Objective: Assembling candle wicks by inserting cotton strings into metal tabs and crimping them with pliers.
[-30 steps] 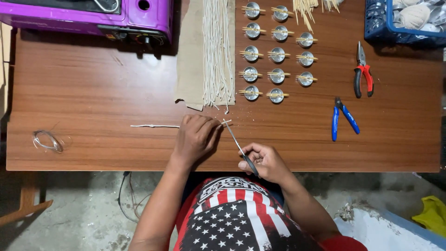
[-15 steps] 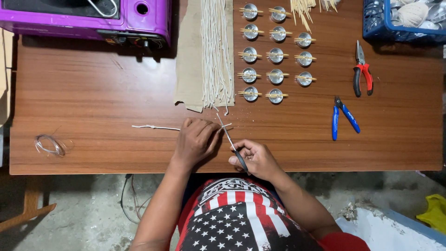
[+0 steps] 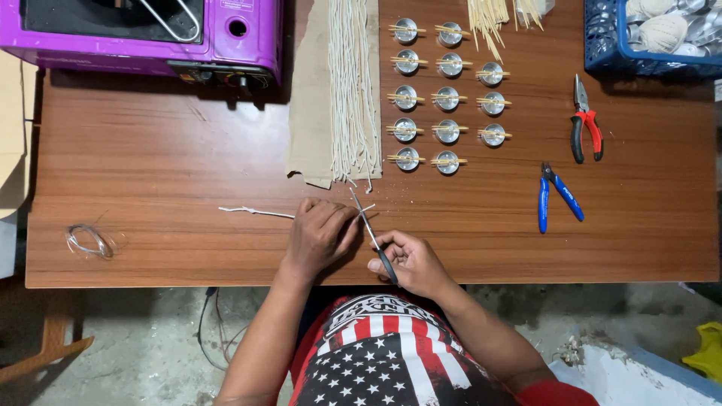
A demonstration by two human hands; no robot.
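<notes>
One head-worn camera looks straight down, fairly high above the wooden table (image 3: 150, 165).

Even, soft overhead light; sharp picture.

The table (image 3: 150, 173) is evenly lit, with a mild sheen on the wood left of the cord strip (image 3: 353, 90). Short soft shadows fall just below the stove (image 3: 143, 34) and pliers (image 3: 585, 120). The tins (image 3: 406, 31) right of the strip glint. The floor below the table is dimmer. No blur shows.
</notes>
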